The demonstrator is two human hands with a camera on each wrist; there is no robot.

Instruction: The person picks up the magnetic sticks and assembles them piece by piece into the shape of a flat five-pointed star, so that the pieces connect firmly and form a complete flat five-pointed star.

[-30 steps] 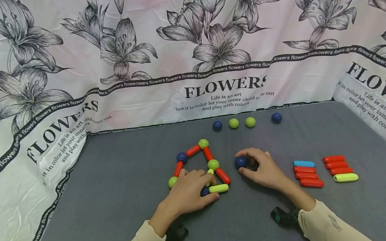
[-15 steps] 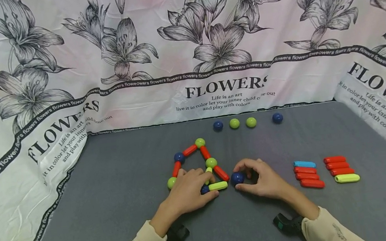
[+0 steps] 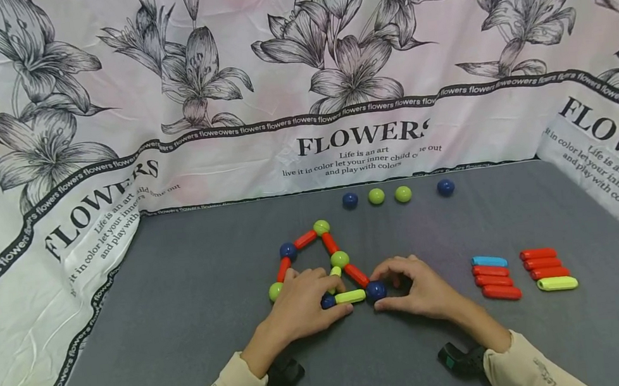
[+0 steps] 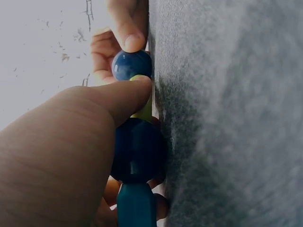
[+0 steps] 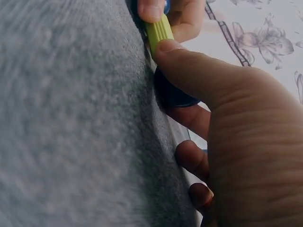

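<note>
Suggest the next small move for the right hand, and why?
Probably press the held blue ball gently toward the yellow rod. The right hand has it at the near ends of that rod and the slanting red rod, while the left hand steadies the yellow rod. Whether the joint is firm can't be seen.
</note>
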